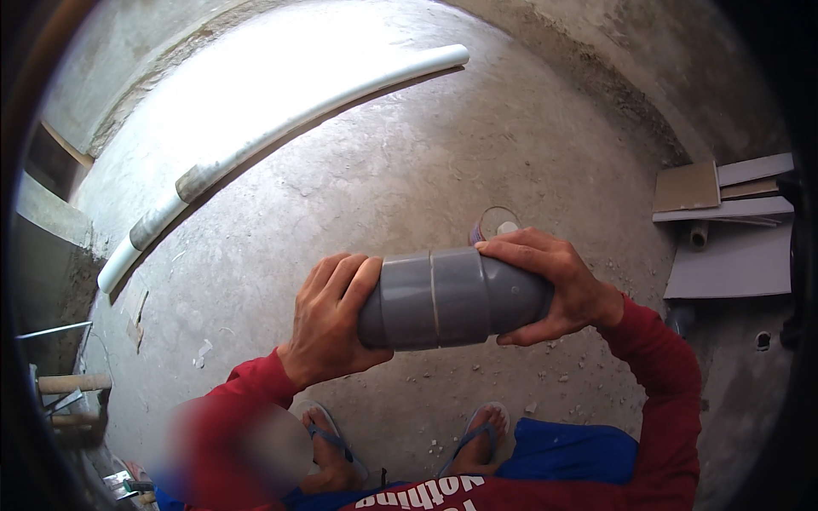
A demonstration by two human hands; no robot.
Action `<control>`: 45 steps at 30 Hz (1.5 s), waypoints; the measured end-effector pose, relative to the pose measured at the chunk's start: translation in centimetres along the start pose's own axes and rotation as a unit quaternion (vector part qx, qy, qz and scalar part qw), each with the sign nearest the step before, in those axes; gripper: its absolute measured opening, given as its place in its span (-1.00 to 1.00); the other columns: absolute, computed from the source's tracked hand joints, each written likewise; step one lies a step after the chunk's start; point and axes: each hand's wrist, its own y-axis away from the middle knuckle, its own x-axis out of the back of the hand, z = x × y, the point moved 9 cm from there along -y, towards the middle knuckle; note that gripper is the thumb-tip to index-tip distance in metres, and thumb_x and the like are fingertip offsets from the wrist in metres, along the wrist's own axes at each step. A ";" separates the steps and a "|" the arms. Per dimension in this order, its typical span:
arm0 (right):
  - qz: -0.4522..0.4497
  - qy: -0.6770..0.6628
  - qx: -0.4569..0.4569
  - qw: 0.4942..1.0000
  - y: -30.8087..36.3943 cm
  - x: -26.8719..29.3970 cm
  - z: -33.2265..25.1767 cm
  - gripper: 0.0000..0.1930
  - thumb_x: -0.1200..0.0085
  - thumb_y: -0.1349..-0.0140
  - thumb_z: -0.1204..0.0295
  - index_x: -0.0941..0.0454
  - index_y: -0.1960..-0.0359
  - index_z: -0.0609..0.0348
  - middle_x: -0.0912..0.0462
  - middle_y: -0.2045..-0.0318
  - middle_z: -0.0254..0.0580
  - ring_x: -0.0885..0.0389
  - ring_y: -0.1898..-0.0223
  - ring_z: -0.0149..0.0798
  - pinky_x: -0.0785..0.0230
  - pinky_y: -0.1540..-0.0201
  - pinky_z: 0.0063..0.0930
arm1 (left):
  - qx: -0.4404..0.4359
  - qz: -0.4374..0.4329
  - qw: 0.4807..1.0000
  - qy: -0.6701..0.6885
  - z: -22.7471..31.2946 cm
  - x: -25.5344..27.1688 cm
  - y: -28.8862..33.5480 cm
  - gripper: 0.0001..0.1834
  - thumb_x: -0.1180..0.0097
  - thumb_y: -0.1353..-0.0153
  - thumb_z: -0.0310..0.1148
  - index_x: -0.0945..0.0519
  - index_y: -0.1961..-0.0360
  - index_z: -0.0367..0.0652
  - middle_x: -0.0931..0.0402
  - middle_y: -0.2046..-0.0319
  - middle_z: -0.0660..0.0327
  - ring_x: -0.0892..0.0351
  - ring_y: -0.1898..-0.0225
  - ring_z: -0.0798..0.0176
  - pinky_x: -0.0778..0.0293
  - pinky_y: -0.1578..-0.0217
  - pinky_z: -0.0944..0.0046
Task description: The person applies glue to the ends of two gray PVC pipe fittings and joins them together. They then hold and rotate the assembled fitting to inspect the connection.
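Observation:
In front of me I hold a thick grey plastic pipe fitting (434,298), lying crosswise above the floor. It looks like two joined pieces, with a pale seam line round its middle and a bend toward the right end. My left hand (332,319) is wrapped round the left end, fingers over the top and thumb below. My right hand (554,285) grips the bent right end, thumb underneath. Just beyond the fitting, a small open can (479,232) stands on the floor, partly hidden by my right hand, with something white in it.
A long white pipe (290,123) with grey smeared bands lies across the concrete floor (341,196). Flat boards (728,264) are stacked at the right, near a round hole (763,341) in the floor. Wooden poles (75,384) lie at the left. Crumbs of rubble surround my sandalled feet.

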 end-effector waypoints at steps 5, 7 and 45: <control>-0.016 -0.015 -0.012 1.000 -0.1 0.0 0.0 -0.01 -0.59 0.20 0.06 -0.48 -0.33 0.20 -0.66 -0.09 0.08 -0.71 -0.03 0.02 -0.60 -0.08 -0.10 | 0.006 0.005 1.000 0.007 0.8 0.1 0.0 -0.04 -0.55 0.41 -0.25 -0.46 -0.17 -0.21 -0.52 -0.01 0.02 -0.57 -0.01 -0.11 -0.53 -0.01 -0.09; -0.013 -0.018 -0.014 1.000 -0.2 0.2 0.1 -0.01 -0.60 0.20 0.07 -0.48 -0.33 0.21 -0.66 -0.08 0.08 -0.71 -0.03 0.02 -0.61 -0.07 -0.12 | 0.003 0.005 1.000 0.006 0.9 0.3 -0.3 -0.05 -0.55 0.41 -0.26 -0.46 -0.16 -0.22 -0.52 0.00 0.02 -0.57 0.00 -0.12 -0.53 0.00 -0.09; 0.020 0.071 -0.012 0.997 0.0 -2.5 -0.8 -0.06 -0.52 0.16 0.04 -0.46 -0.30 0.23 -0.67 -0.05 0.06 -0.72 0.09 0.02 -0.64 0.01 -0.13 | 0.047 -0.081 0.995 0.043 -2.1 -1.4 -0.6 -0.17 -0.50 0.38 -0.29 -0.44 -0.05 -0.17 -0.56 0.15 0.08 -0.59 0.09 -0.03 -0.58 0.16 0.00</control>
